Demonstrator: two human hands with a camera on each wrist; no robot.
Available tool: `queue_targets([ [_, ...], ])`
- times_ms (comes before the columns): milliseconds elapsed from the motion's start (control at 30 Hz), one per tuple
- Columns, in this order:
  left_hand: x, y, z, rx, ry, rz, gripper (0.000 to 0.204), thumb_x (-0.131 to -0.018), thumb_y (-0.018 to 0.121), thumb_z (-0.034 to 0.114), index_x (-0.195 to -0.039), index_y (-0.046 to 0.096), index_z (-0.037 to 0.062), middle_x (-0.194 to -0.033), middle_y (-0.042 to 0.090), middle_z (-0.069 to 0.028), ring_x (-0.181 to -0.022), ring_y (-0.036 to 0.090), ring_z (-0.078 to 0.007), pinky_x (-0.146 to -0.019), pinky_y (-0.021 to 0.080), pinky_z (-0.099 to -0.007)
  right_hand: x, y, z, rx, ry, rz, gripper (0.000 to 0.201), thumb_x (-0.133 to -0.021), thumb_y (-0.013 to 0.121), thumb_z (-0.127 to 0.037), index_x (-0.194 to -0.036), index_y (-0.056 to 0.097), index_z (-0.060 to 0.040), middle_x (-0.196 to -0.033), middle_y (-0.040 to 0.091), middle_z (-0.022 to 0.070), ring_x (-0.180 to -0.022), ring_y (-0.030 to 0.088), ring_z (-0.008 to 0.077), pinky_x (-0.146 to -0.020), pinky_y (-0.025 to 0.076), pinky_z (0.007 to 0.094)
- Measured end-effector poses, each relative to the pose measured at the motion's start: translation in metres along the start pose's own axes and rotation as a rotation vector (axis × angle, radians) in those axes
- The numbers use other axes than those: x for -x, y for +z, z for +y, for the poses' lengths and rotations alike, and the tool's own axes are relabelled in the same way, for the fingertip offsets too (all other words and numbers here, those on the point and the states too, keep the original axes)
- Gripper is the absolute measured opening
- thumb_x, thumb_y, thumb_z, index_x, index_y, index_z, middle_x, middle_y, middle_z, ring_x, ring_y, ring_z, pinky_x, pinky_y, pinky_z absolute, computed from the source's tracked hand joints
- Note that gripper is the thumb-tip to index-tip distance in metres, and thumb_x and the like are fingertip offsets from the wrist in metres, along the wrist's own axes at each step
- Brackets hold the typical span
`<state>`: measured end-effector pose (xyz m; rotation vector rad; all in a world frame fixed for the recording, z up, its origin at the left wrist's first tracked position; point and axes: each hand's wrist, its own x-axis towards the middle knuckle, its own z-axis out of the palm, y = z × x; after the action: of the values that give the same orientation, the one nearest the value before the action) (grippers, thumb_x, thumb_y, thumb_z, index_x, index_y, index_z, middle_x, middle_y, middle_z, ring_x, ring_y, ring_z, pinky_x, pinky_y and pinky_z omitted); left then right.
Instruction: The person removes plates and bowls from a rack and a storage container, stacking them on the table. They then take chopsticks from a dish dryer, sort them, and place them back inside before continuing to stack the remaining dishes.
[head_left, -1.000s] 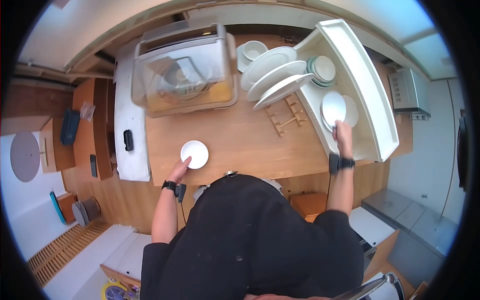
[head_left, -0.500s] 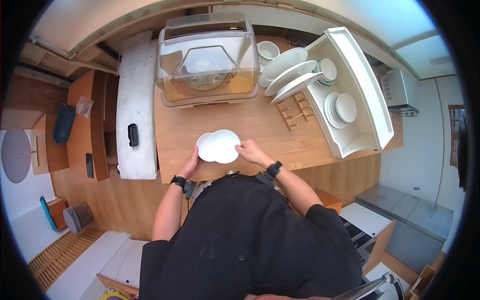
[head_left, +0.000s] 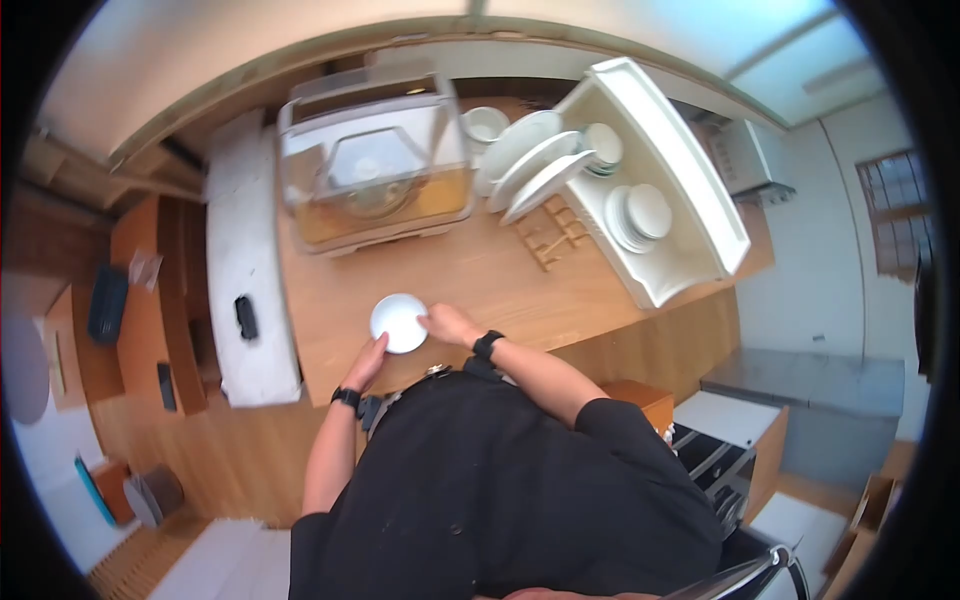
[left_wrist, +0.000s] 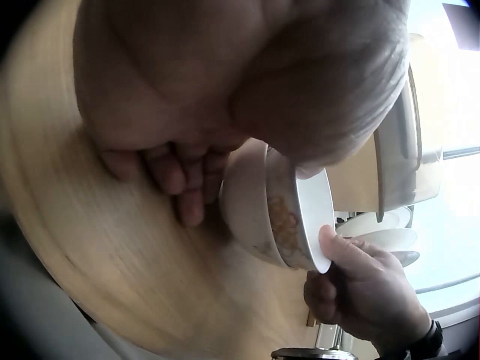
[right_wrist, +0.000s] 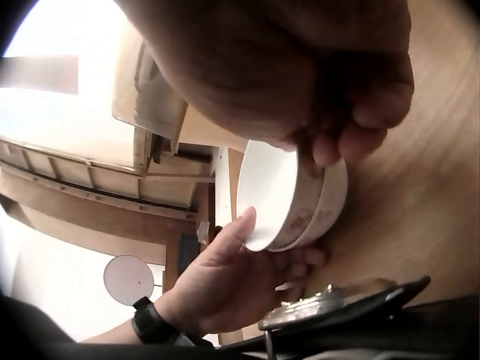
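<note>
Two white bowls sit one inside the other over the near part of the table. The upper bowl [head_left: 399, 318] faces up in the head view, and a pink flower pattern runs along its outside in the right wrist view. Below it, the lower bowl [left_wrist: 241, 196] shows its rounded side. My left hand [head_left: 366, 366] holds the nested pair from the left, thumb at the rim and fingers around the underside. From the right, my right hand [head_left: 453, 326] pinches the rim, its thumb [left_wrist: 341, 247] on the upper bowl's edge.
A white open box [head_left: 665, 165] holds stacked bowls [head_left: 602, 145] and small dishes [head_left: 648, 211]. Beside it, large plates [head_left: 545, 180] stand in a wooden rack [head_left: 550, 238]. A clear-lidded container [head_left: 375, 205] stands at the back left. White bench [head_left: 243, 290] with a black object lies left.
My right hand has brought a bowl from the white box across to the left hand. It first overlapped the left hand's bowl and now rests inside it.
</note>
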<state>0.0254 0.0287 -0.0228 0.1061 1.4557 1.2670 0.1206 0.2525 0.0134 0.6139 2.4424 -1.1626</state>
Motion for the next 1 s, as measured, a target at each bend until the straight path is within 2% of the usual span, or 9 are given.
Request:
queue_targets([
  [100, -0.018, -0.009, -0.028, 0.035, 0.023, 0.057, 0.050, -0.106, 0.043, 0.041, -0.138, 0.050, 0.0028, -0.122, 0.058, 0.0008, -0.102, 0.051, -0.0099, -0.089, 0.042, -0.0275, 0.024, -0.047, -0.005, 0.020, -0.004, -0.043, 0.053, -0.101, 0.048, -0.040, -0.083, 0.068, 0.0053, -0.084, 0.067, 0.0285, -0.085, 0.064, 0.0463, -0.082, 0.050, 0.0491],
  [233, -0.012, -0.007, -0.017, 0.022, -0.096, 0.118, 0.055, -0.104, 0.045, 0.043, -0.141, 0.047, 0.0017, -0.128, 0.057, -0.0011, -0.111, 0.052, -0.0122, -0.096, 0.041, -0.0294, 0.044, -0.140, 0.064, -0.203, 0.037, 0.140, 0.049, -0.100, 0.049, -0.032, -0.069, 0.060, 0.0035, -0.061, 0.062, 0.0149, -0.057, 0.062, 0.0292, -0.062, 0.052, 0.0432],
  [267, -0.008, -0.006, -0.014, 0.020, -0.125, 0.149, 0.057, -0.104, 0.045, 0.043, -0.142, 0.045, 0.0000, -0.133, 0.057, -0.0030, -0.116, 0.053, -0.0141, -0.100, 0.040, -0.0310, 0.050, -0.171, 0.092, -0.350, 0.085, 0.176, 0.046, -0.102, 0.052, -0.036, -0.077, 0.066, 0.0007, -0.066, 0.065, 0.0081, -0.056, 0.064, 0.0142, -0.056, 0.054, 0.0329],
  [300, -0.007, 0.001, -0.004, 0.046, -0.123, 0.163, 0.057, -0.104, 0.045, 0.044, -0.142, 0.045, 0.0011, -0.132, 0.057, -0.0024, -0.115, 0.053, -0.0136, -0.099, 0.041, -0.0307, 0.055, -0.227, 0.150, -0.552, 0.122, 0.316, 0.043, -0.101, 0.053, -0.035, -0.079, 0.066, -0.0006, -0.066, 0.065, 0.0067, -0.057, 0.064, 0.0144, -0.052, 0.053, 0.0299],
  [367, -0.001, 0.011, 0.004, 0.123, -0.121, 0.190, 0.057, -0.104, 0.046, 0.046, -0.142, 0.046, 0.0033, -0.130, 0.058, -0.0012, -0.112, 0.054, -0.0126, -0.097, 0.041, -0.0301, 0.070, -0.291, 0.179, -0.613, 0.284, 0.552, 0.040, -0.101, 0.052, -0.035, -0.085, 0.065, -0.0009, -0.064, 0.063, 0.0048, -0.053, 0.061, 0.0134, -0.048, 0.051, 0.0273],
  [533, -0.002, 0.026, 0.018, 0.172, -0.137, 0.249, 0.063, -0.103, 0.046, 0.048, -0.146, 0.040, 0.0030, -0.137, 0.055, -0.0054, -0.125, 0.052, -0.0172, -0.104, 0.039, -0.0330, 0.044, -0.389, 0.249, -0.902, 0.320, 0.732, 0.035, -0.102, 0.050, -0.035, -0.085, 0.061, -0.0058, -0.066, 0.057, 0.0006, -0.053, 0.054, 0.0106, -0.045, 0.042, 0.0242],
  [633, 0.000, 0.031, 0.016, 0.161, -0.151, 0.333, 0.066, -0.100, 0.048, 0.051, -0.147, 0.040, 0.0058, -0.137, 0.056, -0.0051, -0.124, 0.052, -0.0177, -0.102, 0.039, -0.0335, -0.002, -0.422, 0.283, -1.023, 0.435, 0.694, 0.038, -0.102, 0.051, -0.038, -0.084, 0.061, -0.0060, -0.068, 0.058, 0.0009, -0.054, 0.055, 0.0111, -0.046, 0.043, 0.0254],
  [833, -0.008, 0.032, -0.002, 0.155, -0.167, 0.447, 0.074, -0.093, 0.051, 0.062, -0.148, 0.041, 0.0137, -0.135, 0.058, -0.0011, -0.118, 0.054, -0.0161, -0.096, 0.038, -0.0342, -0.059, -0.447, 0.311, -0.691, 0.626, 0.643, 0.048, -0.093, 0.062, -0.046, -0.083, 0.063, 0.0009, -0.070, 0.064, 0.0072, -0.052, 0.059, 0.0159, -0.044, 0.046, 0.0302],
  [1000, -0.005, 0.034, 0.005, 0.197, -0.202, 0.473, 0.074, -0.097, 0.051, 0.055, -0.150, 0.036, 0.0058, -0.141, 0.053, -0.0081, -0.127, 0.051, -0.0215, -0.106, 0.038, -0.0382, -0.079, -0.439, 0.323, -0.615, 0.599, 0.747, 0.030, -0.087, 0.066, -0.024, -0.076, 0.064, 0.0035, -0.069, 0.065, 0.0110, -0.049, 0.060, 0.0172, -0.042, 0.045, 0.0298],
])
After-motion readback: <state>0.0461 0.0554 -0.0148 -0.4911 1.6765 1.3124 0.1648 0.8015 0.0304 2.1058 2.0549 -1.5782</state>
